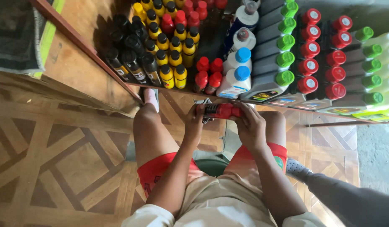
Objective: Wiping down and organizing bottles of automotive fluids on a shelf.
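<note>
A low wooden shelf [98, 80] holds rows of upright bottles. At its right end stand grey bottles with green caps [285, 59] and red caps [308, 67]; left of those, white bottles with blue caps [240, 71]; further left, yellow bottles with black caps [174, 69]. Just in front of the shelf's edge, a small red bottle [221, 110] lies sideways over the knees. The left hand [194, 124] wraps its dark end, a cloth [205, 102] tucked behind; the right hand [249, 124] closes round the capped end. This looks like wiping the bottle; standing it among the red ones calls for an upright turn.
</note>
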